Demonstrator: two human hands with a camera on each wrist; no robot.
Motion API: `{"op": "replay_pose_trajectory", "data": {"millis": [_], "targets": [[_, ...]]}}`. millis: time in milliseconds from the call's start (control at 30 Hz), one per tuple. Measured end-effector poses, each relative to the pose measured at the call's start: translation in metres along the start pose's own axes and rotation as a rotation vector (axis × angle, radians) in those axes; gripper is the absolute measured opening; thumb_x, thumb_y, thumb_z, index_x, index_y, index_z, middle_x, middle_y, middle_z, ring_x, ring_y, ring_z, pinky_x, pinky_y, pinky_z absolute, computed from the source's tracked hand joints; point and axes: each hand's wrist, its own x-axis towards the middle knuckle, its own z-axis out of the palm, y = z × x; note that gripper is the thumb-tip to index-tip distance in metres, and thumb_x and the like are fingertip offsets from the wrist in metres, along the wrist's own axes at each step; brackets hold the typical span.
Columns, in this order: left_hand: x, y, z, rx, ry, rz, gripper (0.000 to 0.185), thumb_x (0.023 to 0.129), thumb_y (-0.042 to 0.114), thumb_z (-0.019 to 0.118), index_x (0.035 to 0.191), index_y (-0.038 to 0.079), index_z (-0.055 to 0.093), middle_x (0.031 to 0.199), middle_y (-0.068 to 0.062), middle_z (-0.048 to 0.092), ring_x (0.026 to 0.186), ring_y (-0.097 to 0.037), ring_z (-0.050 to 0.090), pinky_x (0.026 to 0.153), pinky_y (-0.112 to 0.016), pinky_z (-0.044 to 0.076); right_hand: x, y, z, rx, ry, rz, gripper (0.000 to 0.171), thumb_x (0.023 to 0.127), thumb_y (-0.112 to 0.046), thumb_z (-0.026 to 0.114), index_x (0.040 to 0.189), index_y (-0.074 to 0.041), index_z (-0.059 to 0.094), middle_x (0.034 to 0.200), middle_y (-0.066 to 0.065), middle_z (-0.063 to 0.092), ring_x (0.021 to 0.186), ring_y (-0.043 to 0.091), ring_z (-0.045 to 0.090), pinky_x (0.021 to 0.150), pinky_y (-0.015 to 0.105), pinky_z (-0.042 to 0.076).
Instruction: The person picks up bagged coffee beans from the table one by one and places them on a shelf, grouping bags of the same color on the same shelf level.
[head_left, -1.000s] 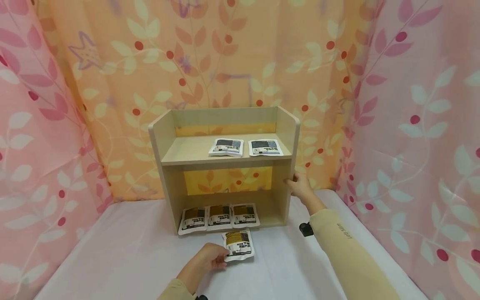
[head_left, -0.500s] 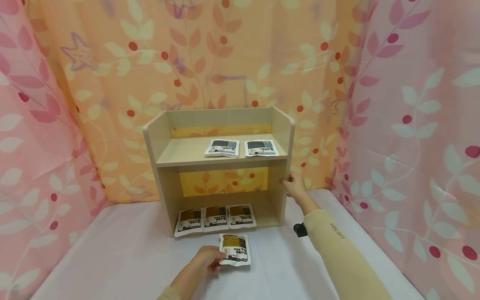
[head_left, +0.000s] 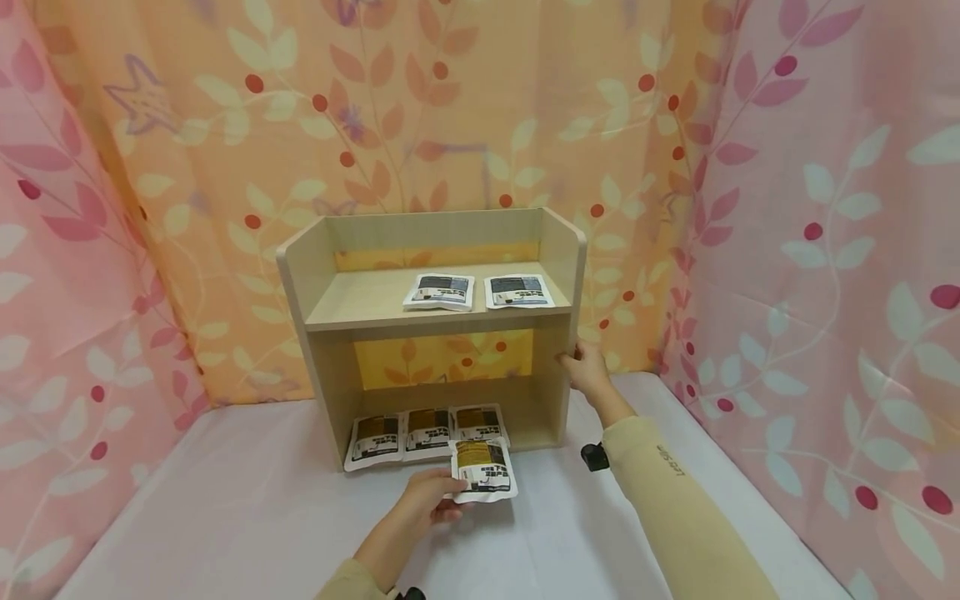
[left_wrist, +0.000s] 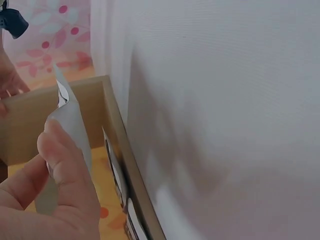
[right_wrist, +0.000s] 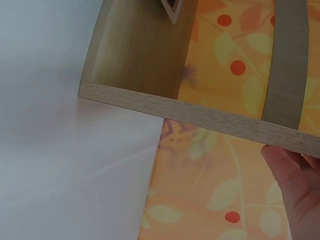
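Note:
My left hand (head_left: 429,502) pinches a white pouch with a gold and black label (head_left: 483,468) between thumb and fingers, just in front of the shelf's lower level. In the left wrist view the pouch (left_wrist: 72,132) appears nearly edge-on. My right hand (head_left: 591,375) grips the front edge of the right side panel of a small two-level wooden shelf (head_left: 442,321). From the right wrist, the thumb (right_wrist: 285,165) shows against that panel; the other fingers are mostly hidden. Three similar pouches (head_left: 427,431) lie in a row on the lower level, the rightmost partly covered by the held one.
Two white pouches with dark blue labels (head_left: 517,291) lie on the right half of the upper level. The shelf stands on a white-covered table (head_left: 247,492). Orange and pink patterned curtains (head_left: 450,100) hang behind and at both sides.
The held pouch has moved up and to the right, toward the lower level, and now overlaps the rightmost pouch there. My right hand stays at the side panel.

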Motion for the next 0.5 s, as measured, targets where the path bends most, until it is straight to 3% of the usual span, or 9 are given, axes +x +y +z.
{"op": "replay_pose_trajectory", "data": {"millis": [233, 500], "targets": [[0.01, 0.002, 0.014, -0.059, -0.033, 0.023, 0.039, 0.09, 0.0, 0.062, 0.124, -0.016, 0.05, 0.081, -0.008, 0.068, 0.057, -0.012, 0.066, 0.049, -0.015, 0.05, -0.001, 0.002, 0.004, 0.012, 0.021, -0.006, 0.036, 0.093, -0.001, 0.054, 0.127, 0.008, 0.054, 0.124, 0.034, 0.056, 0.11, 0.047, 0.057, 0.076, 0.056, 0.054], [0.024, 0.001, 0.026, -0.129, -0.025, 0.048, 0.044, 0.091, -0.001, 0.06, 0.129, -0.017, 0.046, 0.088, -0.011, 0.069, 0.058, -0.011, 0.066, 0.05, -0.015, 0.05, 0.0, 0.006, 0.005, 0.009, 0.043, -0.03, 0.034, 0.09, 0.0, 0.053, 0.123, 0.011, 0.055, 0.12, 0.035, 0.057, 0.106, 0.049, 0.059, 0.075, 0.052, 0.056]]}}
